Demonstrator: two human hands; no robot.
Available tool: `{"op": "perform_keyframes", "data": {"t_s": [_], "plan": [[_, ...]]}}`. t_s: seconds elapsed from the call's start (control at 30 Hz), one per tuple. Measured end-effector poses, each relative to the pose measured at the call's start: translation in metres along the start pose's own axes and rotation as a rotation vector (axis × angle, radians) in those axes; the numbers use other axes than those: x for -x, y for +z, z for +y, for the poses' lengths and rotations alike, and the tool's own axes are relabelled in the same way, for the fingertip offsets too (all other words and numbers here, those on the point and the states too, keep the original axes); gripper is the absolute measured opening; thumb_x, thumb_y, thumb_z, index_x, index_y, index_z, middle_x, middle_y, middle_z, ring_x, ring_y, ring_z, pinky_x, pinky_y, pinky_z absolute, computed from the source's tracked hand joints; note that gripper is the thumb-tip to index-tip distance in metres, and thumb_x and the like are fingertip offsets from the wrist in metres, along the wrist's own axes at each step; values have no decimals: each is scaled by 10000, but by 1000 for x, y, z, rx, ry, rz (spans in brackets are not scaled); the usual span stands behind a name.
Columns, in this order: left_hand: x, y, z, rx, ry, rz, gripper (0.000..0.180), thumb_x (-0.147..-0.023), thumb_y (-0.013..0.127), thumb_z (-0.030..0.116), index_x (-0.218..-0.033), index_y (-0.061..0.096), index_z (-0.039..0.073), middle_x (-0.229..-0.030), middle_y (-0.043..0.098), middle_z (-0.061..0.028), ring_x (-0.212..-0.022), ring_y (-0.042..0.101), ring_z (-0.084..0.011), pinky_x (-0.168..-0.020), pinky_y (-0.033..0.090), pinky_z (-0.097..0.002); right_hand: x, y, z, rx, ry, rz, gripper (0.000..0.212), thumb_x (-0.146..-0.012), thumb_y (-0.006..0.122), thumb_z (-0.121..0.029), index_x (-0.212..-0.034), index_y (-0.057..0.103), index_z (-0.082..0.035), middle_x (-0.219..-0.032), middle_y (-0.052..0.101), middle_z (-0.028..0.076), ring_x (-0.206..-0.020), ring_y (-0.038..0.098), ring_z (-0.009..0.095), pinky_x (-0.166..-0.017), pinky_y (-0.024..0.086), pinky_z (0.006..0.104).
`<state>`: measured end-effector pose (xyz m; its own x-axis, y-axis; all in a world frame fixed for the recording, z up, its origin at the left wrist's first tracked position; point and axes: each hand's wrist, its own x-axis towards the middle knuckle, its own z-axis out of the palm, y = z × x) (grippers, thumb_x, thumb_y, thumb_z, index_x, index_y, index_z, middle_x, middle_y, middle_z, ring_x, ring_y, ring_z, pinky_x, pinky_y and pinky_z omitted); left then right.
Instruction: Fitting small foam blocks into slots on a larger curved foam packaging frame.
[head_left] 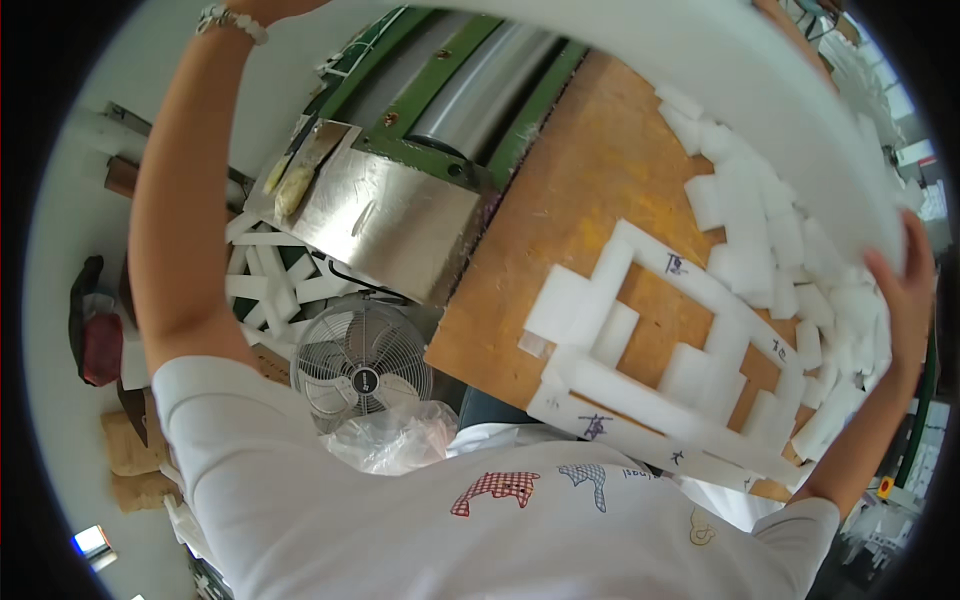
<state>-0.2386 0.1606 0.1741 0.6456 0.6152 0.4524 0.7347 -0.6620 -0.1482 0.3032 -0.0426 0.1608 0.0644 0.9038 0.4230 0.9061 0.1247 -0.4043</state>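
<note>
A large white foam sheet (720,70) curves across the upper right, raised above the table. My right hand (903,290) grips its edge on the right, thumb and fingers at the border. My left arm is lifted high, and my left hand (272,8) is cut off by the top edge of the picture beside the sheet's other end, its fingers hidden. Below, a white foam frame of joined strips (700,290) with dark handwritten marks lies on the brown wooden board (540,230). A white foam block (570,305) sits at its left side.
Many white foam blocks (745,220) are heaped along the board's right side. At left stands a green machine with a metal roller (485,90); a brush (295,190) rests on its metal plate (400,205). A fan (362,365), plastic bag (395,437) and foam offcuts (275,280) lie lower.
</note>
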Motion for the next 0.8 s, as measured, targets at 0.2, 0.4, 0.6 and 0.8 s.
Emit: {"op": "perform_keyframes", "data": {"t_s": [0.2,0.4,0.6,0.8], "plan": [[74,47,-206,-590,-353,-291,563,-620,870,246,-1123,662,102,-1152,653,-51,-1115,537,-301,-1021,416,-415,-88,240,-159,-272,-148,-314,586,-675,820,-284,-1150,644,9,-1000,687,100,-860,635,202,-787,521,310],[176,16,-285,-904,-842,-542,796,-792,708,41,-1429,399,402,-1395,516,26,-1329,449,-192,-1135,244,-607,-116,323,-271,-146,-320,-379,656,-644,757,-495,-1084,687,-13,-948,707,100,-810,638,245,-910,434,378],[203,39,-284,-623,-765,-525,741,-743,733,44,-1385,485,317,-1382,539,51,-1297,484,-213,-1141,311,-487,-98,334,-248,-134,-297,-306,688,-644,743,-511,-1128,679,-26,-1011,683,112,-926,603,263,-955,396,387],[151,77,-207,-247,-465,-517,706,-619,822,61,-1282,587,126,-1284,614,-40,-1192,557,-251,-1065,422,-378,-56,297,-162,-149,-192,-200,645,-648,805,-379,-1142,653,7,-1072,657,127,-948,604,263,-909,470,344]]}}
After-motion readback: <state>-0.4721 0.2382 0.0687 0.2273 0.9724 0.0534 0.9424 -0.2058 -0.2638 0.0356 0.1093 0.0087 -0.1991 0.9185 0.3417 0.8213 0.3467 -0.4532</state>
